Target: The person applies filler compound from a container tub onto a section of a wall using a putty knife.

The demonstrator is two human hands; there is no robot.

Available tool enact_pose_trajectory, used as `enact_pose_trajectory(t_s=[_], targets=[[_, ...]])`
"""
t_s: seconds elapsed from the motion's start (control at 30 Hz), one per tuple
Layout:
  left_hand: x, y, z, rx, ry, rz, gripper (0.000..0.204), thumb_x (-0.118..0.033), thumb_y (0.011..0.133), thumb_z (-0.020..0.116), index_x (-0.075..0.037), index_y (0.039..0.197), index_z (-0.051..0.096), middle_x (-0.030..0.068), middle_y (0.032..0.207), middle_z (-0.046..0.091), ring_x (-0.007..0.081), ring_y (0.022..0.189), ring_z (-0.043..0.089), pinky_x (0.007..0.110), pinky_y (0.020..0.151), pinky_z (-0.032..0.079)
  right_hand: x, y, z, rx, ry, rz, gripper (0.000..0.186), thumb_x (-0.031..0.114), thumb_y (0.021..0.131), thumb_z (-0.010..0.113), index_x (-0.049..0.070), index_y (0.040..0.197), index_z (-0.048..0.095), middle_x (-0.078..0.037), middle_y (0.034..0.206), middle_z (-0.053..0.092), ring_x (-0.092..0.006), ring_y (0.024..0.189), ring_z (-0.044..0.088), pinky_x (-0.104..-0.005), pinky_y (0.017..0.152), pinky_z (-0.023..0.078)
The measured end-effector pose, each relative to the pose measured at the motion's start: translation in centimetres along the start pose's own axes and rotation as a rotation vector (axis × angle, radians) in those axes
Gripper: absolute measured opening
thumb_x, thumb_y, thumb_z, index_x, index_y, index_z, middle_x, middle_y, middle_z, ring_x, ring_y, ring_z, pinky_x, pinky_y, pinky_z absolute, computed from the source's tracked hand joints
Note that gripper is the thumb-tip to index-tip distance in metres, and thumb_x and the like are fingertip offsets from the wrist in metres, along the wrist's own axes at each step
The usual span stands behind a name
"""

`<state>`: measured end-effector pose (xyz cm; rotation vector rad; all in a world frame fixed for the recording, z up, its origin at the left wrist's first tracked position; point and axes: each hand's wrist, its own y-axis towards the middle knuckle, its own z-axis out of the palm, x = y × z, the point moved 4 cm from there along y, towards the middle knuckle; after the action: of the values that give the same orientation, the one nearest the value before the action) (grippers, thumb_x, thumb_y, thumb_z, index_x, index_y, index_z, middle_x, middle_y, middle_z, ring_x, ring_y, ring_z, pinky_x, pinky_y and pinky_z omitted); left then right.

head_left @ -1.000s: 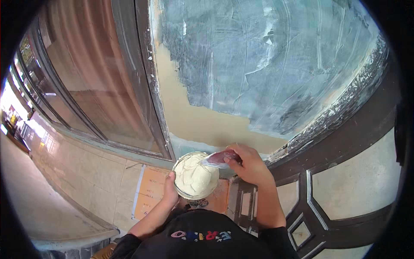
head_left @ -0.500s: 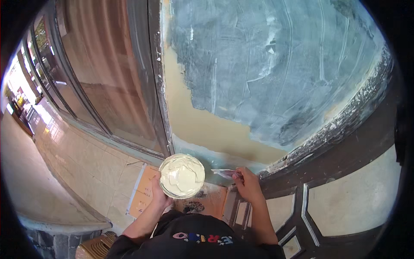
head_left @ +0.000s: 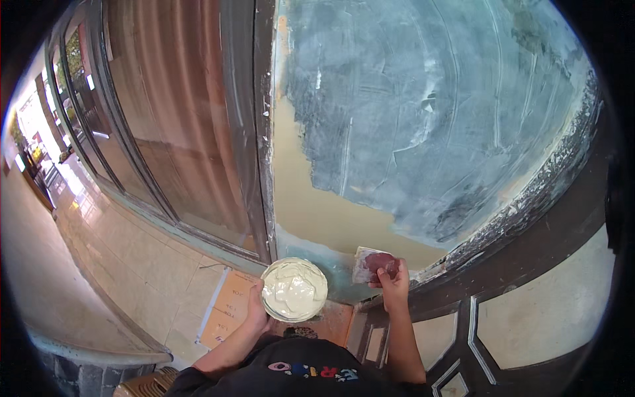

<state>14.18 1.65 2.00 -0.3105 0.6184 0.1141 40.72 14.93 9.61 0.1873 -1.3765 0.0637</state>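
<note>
A round tub of cream-coloured putty (head_left: 294, 290) rests against my left hand (head_left: 258, 309), its fingers wrapped around the left side. The putty surface is swirled and glossy. To the right, my right hand (head_left: 395, 286) grips a putty knife (head_left: 364, 266) with a wide flat blade and a dark red handle part, thumb pressed on its face. The blade is tilted so its broad side shows, smeared with pale residue. Beyond both hands stands a wall (head_left: 370, 119) with blue-grey plaster, a band of tan paint along its left and lower part.
A dark-framed window (head_left: 178, 132) with brown curtains stands at the left. Dark door panels (head_left: 542, 311) with pale insets lie at the right. Below is an orange cardboard sheet (head_left: 228, 308) on the tiled floor (head_left: 139, 258). A curved pale ledge (head_left: 59, 284) edges the lower left.
My right hand has turned the putty knife from edge-on to broad side showing. In the picture, the tub and my left hand sit slightly lower and further right; the whole view has shifted too.
</note>
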Motion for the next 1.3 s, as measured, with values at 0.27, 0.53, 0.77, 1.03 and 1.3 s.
enact_pose_trajectory(t_s=[0.27,0.53,0.77,1.03,1.3], targets=[[-4.1,0.3,-2.2,0.031,0.109,0.042,0.057,-0.044,0.092,0.028,0.001,0.127,0.039,0.0166,0.124,0.049,0.0272,0.113,0.049,0.038,0.097,0.039,2.3,3.8,5.7,0.044,-0.209,-0.132,0.021,0.002,0.082,0.057,0.005,0.101,0.048,-0.004,0.086,0.059,-0.0114,0.069,0.058,-0.0241,0.050,0.049],[-8.2,0.9,-3.6,-0.048,0.116,0.064,0.055,-0.042,0.093,0.026,0.000,0.126,0.040,0.0161,0.123,0.049,0.0263,0.113,0.048,0.038,0.097,0.038,12.7,8.5,15.9,0.067,-0.848,-0.511,0.020,0.017,0.080,0.061,0.001,0.090,0.055,-0.017,0.079,0.060,-0.0311,0.067,0.060,-0.0366,0.059,0.046],[-10.3,2.0,-6.1,-0.020,0.139,0.093,0.055,-0.042,0.093,0.025,0.000,0.125,0.040,0.0151,0.123,0.049,0.0266,0.112,0.049,0.038,0.095,0.039,17.7,11.2,22.0,0.165,-1.227,-0.775,0.015,0.015,0.082,0.055,0.006,0.093,0.053,-0.016,0.083,0.061,-0.0358,0.075,0.059,-0.0437,0.064,0.045],[-12.1,2.4,-9.3,-0.075,0.101,0.095,0.056,-0.044,0.094,0.023,-0.001,0.125,0.041,0.0145,0.123,0.050,0.0257,0.112,0.049,0.038,0.095,0.039,19.7,8.8,24.2,0.037,-1.263,-0.947,0.015,0.013,0.080,0.056,0.007,0.093,0.054,-0.013,0.078,0.060,-0.0330,0.072,0.059,-0.0421,0.060,0.047],[-12.2,3.7,-10.4,-0.092,0.145,0.006,0.057,-0.046,0.093,0.024,-0.004,0.128,0.039,0.0133,0.126,0.048,0.0257,0.114,0.047,0.039,0.098,0.035,23.5,9.8,25.0,-0.068,-1.253,-0.984,0.011,0.012,0.080,0.057,0.004,0.086,0.051,-0.012,0.072,0.059,-0.0345,0.066,0.058,-0.0404,0.058,0.046]])
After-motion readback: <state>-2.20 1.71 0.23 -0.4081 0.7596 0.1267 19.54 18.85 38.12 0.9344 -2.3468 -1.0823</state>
